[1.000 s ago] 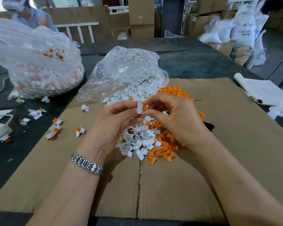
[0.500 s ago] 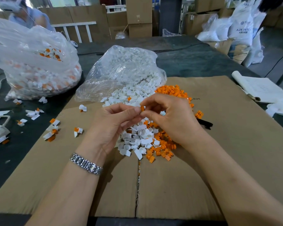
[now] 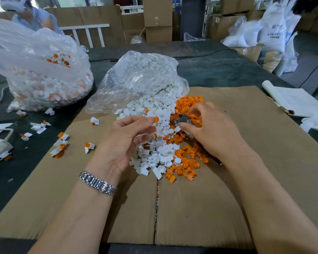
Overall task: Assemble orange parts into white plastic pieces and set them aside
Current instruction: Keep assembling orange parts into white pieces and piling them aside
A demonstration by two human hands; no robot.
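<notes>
My left hand (image 3: 128, 136) pinches a small orange part (image 3: 156, 119) between thumb and fingertip. My right hand (image 3: 206, 125), which was pressing against it a moment ago, has dropped to the orange heap (image 3: 184, 160) and curls around a dull grey metal piece (image 3: 184, 119). I judge the joining unfinished. Hard, glossy white plastic pieces (image 3: 154, 156) spill from a crinkled clear bag (image 3: 140, 77) onto matte cardboard (image 3: 191, 208). Finished pairs (image 3: 60, 145) lie left on the tabletop (image 3: 26, 162).

A white sack (image 3: 273, 28) at upper right reads "ABS-RESIN", partly blurred.
</notes>
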